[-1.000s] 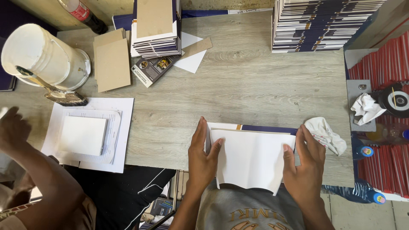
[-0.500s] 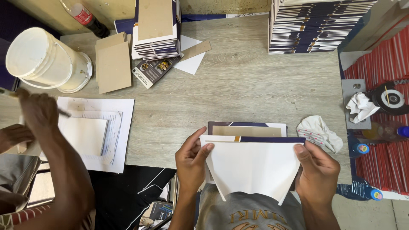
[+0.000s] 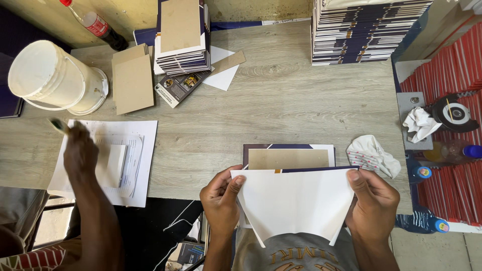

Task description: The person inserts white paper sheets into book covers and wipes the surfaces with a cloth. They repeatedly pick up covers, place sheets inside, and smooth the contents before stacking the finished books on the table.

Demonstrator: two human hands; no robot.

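Since a second ago the white sheet [image 3: 296, 203] has lifted off the tabletop [image 3: 281, 108]; left hand [image 3: 220, 200] and right hand [image 3: 374, 206] fingers pinch its upper corners; brown board [image 3: 288, 159] now exposed.

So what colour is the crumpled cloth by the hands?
White with small red dots, the crumpled cloth, seen in the head view.

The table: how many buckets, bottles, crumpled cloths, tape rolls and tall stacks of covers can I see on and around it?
White bucket: 1
Red-capped bottle: 1
Crumpled cloths, dotted and white: 2
Tape roll: 1
Tall stacks of covers, middle and right: 2
Total: 7
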